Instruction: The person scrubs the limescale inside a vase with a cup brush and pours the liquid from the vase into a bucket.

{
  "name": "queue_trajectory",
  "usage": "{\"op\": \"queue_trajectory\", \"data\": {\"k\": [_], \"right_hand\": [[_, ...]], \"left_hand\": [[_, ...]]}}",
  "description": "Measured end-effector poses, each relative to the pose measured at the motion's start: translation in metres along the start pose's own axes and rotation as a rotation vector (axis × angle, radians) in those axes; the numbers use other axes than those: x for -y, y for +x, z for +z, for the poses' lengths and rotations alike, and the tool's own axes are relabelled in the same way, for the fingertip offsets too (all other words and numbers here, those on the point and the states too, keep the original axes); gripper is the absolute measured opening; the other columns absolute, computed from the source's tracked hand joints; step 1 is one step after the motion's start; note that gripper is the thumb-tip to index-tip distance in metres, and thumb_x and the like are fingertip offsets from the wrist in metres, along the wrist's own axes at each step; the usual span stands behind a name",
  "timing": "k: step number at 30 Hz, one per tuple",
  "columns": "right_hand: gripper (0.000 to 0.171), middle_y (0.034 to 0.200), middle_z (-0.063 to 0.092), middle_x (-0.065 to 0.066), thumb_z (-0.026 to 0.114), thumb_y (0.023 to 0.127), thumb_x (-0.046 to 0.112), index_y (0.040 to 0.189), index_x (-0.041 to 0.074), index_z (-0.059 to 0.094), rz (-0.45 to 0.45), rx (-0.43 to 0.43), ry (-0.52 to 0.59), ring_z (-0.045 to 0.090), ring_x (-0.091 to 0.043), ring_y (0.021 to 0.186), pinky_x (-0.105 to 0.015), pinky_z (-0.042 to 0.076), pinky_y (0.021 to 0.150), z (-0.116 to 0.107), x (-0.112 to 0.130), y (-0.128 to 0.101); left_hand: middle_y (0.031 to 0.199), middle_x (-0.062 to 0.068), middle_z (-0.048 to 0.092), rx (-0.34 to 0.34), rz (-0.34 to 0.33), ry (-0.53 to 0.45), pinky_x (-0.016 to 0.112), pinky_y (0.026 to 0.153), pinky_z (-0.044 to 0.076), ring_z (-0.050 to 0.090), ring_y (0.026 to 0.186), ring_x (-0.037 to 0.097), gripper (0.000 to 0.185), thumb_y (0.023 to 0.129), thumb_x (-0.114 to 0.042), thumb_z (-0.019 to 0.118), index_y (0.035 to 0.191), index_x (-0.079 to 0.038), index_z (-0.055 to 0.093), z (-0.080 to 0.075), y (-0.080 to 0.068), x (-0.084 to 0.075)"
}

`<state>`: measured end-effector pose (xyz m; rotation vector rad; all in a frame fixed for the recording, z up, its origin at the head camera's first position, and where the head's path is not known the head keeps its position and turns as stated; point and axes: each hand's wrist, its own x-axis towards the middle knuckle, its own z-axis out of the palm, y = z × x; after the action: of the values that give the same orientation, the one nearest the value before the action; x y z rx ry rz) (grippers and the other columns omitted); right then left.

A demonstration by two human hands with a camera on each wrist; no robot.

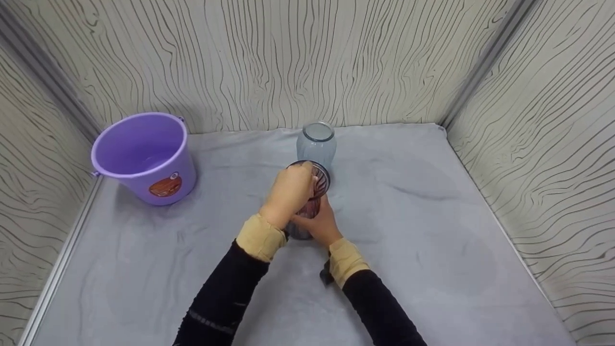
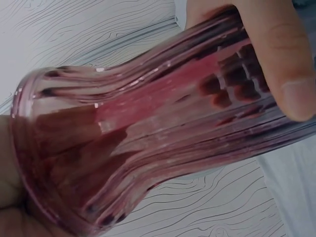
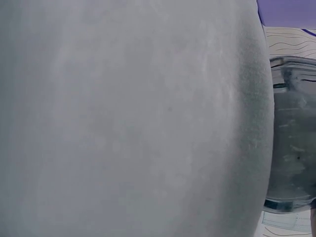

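Observation:
A pink ribbed glass vase [image 1: 321,183] stands on the grey cloth [image 1: 432,216] at the middle of the table. My left hand [image 1: 289,192] lies over its flared rim with the fingers curled round it. My right hand [image 1: 321,226] grips the vase's lower body from the near side. Up close in the left wrist view, the pink vase [image 2: 148,133] fills the frame, with a right-hand finger [image 2: 281,54] pressed on its body and my left palm at the rim. Just behind it stands a grey-blue glass vase [image 1: 315,144], upright and untouched.
A purple bucket [image 1: 144,156] stands at the back left of the cloth. Wood-grain walls close in the table at the back and on both sides. The right wrist view shows mostly grey cloth [image 3: 123,123], the grey-blue vase [image 3: 291,138] and a strip of bucket [image 3: 289,12].

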<state>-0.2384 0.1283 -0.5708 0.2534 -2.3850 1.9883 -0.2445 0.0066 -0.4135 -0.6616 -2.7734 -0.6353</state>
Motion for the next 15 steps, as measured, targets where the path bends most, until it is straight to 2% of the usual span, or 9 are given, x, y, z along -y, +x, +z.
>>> {"op": "queue_trajectory", "data": {"k": [7, 10, 15], "right_hand": [[0.109, 0.158, 0.037, -0.010, 0.088, 0.077, 0.038, 0.158, 0.008, 0.022, 0.025, -0.016, -0.039, 0.040, -0.022, 0.142, -0.042, 0.032, 0.117, -0.0008, 0.0012, 0.0004], [0.107, 0.158, 0.037, -0.012, 0.088, 0.077, 0.038, 0.157, 0.006, 0.023, 0.035, -0.019, -0.047, 0.040, -0.024, 0.142, -0.044, 0.032, 0.117, -0.0006, 0.0018, 0.0003], [0.102, 0.155, 0.040, -0.015, 0.087, 0.079, 0.032, 0.155, 0.004, 0.026, 0.041, -0.015, -0.040, 0.043, -0.026, 0.139, -0.045, 0.036, 0.115, -0.0006, 0.0022, 0.0002]], "left_hand": [[0.090, 0.021, 0.068, 0.015, -0.054, -0.026, 0.052, 0.075, 0.058, 0.071, 0.088, 0.041, 0.013, 0.100, -0.009, 0.062, 0.097, 0.004, 0.062, -0.0002, 0.0032, -0.0023], [0.093, 0.021, 0.068, 0.037, -0.064, -0.048, 0.050, 0.078, 0.057, 0.070, 0.091, 0.040, 0.013, 0.099, -0.008, 0.063, 0.099, 0.005, 0.062, -0.0020, 0.0040, -0.0031], [0.091, 0.019, 0.068, 0.033, -0.048, -0.067, 0.048, 0.079, 0.057, 0.070, 0.091, 0.037, 0.009, 0.096, -0.005, 0.066, 0.095, 0.003, 0.063, -0.0024, 0.0027, -0.0032]]}}
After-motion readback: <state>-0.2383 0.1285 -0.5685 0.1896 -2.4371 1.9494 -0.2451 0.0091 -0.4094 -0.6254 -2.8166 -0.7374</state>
